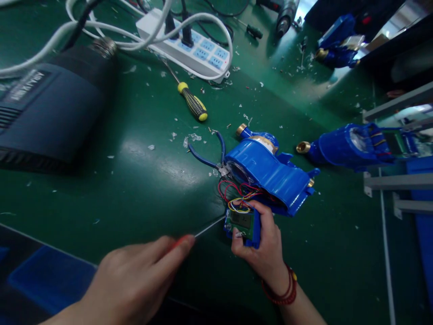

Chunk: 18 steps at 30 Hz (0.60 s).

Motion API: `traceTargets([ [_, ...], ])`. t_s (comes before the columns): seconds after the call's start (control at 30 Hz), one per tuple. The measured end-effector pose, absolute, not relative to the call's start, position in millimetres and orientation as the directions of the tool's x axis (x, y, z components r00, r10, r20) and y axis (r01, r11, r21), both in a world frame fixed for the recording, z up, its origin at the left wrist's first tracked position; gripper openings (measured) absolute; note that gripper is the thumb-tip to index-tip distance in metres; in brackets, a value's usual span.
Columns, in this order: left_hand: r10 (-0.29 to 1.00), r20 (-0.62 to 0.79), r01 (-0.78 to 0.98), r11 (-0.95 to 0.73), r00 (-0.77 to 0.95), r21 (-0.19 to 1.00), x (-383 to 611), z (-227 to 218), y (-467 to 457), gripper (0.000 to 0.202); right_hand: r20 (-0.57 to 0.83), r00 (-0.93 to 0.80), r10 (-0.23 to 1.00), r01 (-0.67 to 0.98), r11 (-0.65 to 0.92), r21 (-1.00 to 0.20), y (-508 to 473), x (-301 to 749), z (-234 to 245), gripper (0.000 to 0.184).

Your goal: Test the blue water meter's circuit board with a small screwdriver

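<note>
Left hand [135, 280] pinching screwdriver [209, 226] should keep tip steady at circuit board [241, 221], 9 o'clock side, right hand [260, 246] clamping blue meter [267, 174].

Glossy green workbench [142, 180] — littered with white chips, grey metal shelving [395, 108] at right.

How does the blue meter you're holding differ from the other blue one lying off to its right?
The held meter lies in front of the person, its green circuit board pulled out on coloured wires and gripped by the right hand; the left hand puts a thin tool to it. The second meter lies untouched near the table edge, wiring still inside its open end. Both have blue housings and brass fittings.
</note>
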<state>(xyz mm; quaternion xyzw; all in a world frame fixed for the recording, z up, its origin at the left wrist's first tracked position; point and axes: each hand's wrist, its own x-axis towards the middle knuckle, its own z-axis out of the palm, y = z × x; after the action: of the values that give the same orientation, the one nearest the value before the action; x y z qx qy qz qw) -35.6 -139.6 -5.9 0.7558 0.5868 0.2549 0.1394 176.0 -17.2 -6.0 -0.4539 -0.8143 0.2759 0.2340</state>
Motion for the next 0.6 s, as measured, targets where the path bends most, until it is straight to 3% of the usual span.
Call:
traceTargets([
  [0.03, 0.937, 0.266, 0.869, -0.318, 0.227, 0.378, -34, -6, -144, 0.034, 0.138, -0.478, 0.867, 0.618, 0.444, -0.649, -18, 176, -6, 0.049],
  [0.1, 0.931, 0.250, 0.914, -0.326, 0.266, 0.241, -29, -5, -151, 0.038, 0.156, -0.475, 0.866, 0.633, 0.460, -0.623, -19, 174, -6, 0.049],
  [0.3, 0.911, 0.333, 0.919, -0.325, 0.242, 0.221, -16, -7, -154, 0.034, 0.196, -0.454, 0.869, 0.646, 0.473, -0.599, -21, 168, -5, 0.047],
  [0.47, 0.878, 0.415, 0.943, -0.311, 0.238, 0.117, -4, -19, -157, 0.034, 0.231, -0.438, 0.869, 0.646, 0.483, -0.591, -23, 165, -6, 0.046],
  [0.6, 0.899, 0.398, 0.961, -0.249, 0.185, 0.116, 8, -22, -156, 0.035, 0.252, -0.390, 0.885, 0.690, 0.463, -0.557, -25, 163, -7, 0.045],
])
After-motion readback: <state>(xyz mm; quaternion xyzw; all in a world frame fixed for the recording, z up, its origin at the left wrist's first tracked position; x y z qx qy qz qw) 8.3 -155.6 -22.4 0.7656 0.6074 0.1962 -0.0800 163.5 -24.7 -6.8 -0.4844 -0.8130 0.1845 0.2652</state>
